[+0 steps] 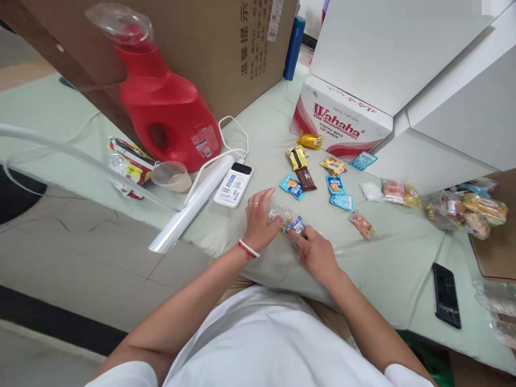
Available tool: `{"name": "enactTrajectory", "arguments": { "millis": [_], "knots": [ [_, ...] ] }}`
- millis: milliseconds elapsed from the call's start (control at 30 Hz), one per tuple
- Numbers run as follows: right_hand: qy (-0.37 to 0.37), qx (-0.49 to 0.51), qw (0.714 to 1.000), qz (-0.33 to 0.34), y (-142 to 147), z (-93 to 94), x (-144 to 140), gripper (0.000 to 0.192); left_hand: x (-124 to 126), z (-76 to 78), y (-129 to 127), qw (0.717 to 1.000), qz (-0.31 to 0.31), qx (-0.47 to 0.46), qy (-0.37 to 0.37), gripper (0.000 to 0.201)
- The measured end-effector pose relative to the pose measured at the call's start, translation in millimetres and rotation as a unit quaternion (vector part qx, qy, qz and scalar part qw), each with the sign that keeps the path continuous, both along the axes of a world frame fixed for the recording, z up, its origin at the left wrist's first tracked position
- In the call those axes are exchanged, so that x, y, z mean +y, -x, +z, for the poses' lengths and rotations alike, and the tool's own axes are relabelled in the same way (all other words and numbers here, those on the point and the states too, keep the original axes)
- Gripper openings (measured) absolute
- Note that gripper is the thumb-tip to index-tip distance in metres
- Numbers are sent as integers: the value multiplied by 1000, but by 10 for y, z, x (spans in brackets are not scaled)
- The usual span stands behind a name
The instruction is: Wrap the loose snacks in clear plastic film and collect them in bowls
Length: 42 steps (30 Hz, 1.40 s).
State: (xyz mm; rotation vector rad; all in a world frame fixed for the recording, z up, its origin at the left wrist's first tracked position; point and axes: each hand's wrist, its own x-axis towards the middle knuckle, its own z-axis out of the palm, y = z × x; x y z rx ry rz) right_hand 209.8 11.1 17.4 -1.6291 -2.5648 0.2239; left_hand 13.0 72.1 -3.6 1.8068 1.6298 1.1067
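My left hand [260, 219] is over the green-covered table, fingers stretched out and apart from the thumb, which touches a crinkled clear plastic bag [282, 214]. Its wrist wears a white and red bracelet [249, 249]. At the bag's right side, my right hand [317, 252] pinches a small blue-and-white snack packet [296, 226]. Part of the bag and packet is hidden by the fingers. Beyond them lie blue snack packets [292, 186], a brown packet [307, 179], a yellow-and-black packet [297, 158] and a yellow packet [333, 166].
A white power bank [234, 185] with a cable lies left, beside a white tube [189, 207] and a big red jug [171, 113]. Behind stand a cardboard box [226, 48] and a Wahaha carton [342, 118]. Right are bagged snacks [467, 212] and a black phone [446, 295].
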Motion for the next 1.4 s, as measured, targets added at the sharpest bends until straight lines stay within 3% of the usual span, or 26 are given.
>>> {"name": "enactTrajectory", "arguments": {
  "millis": [67,133,167,233,333,400,500,567,667,767,867,1033,1167,1233,1300,1367,1400],
  "knots": [
    [39,0,999,1,-18,52,29,45,161,97,54,994,-105,26,-22,51],
    [60,23,998,7,-61,74,64,45,328,160,100,977,-213,5,10,28],
    [64,42,997,11,-91,72,81,46,397,169,128,971,-236,-23,33,24],
    [64,88,994,18,-156,49,106,46,478,147,196,971,-216,-86,64,24],
    [60,137,988,30,-219,5,104,45,442,56,294,975,-125,-162,92,21],
    [56,142,988,34,-220,-9,79,45,366,7,316,962,-70,-220,147,27],
    [45,122,991,40,-183,-4,33,44,290,19,260,954,-17,-211,211,45],
    [37,102,993,45,-157,10,13,44,288,82,196,970,-37,-118,208,57],
    [32,94,994,52,-141,34,11,43,315,198,157,980,-139,-13,142,66],
    [35,115,991,61,-147,39,33,41,318,253,230,962,-261,-12,83,50],
    [24,147,987,56,-158,12,53,38,286,221,359,946,-312,-41,74,37],
    [32,222,974,41,-170,-15,68,36,191,54,542,952,-298,-32,66,18],
    [63,195,977,55,-163,31,85,44,146,-74,656,949,-304,-30,73,17],
    [75,181,979,61,-157,54,92,44,158,-110,657,964,-249,-60,77,25],
    [82,177,979,59,-152,67,97,43,184,-120,592,985,-143,-53,85,35],
    [85,174,980,54,-148,77,101,43,207,-103,491,992,-71,20,106,40],
    [86,174,980,50,-147,82,102,43,210,-85,446,988,-66,66,120,41]
  ]
}}
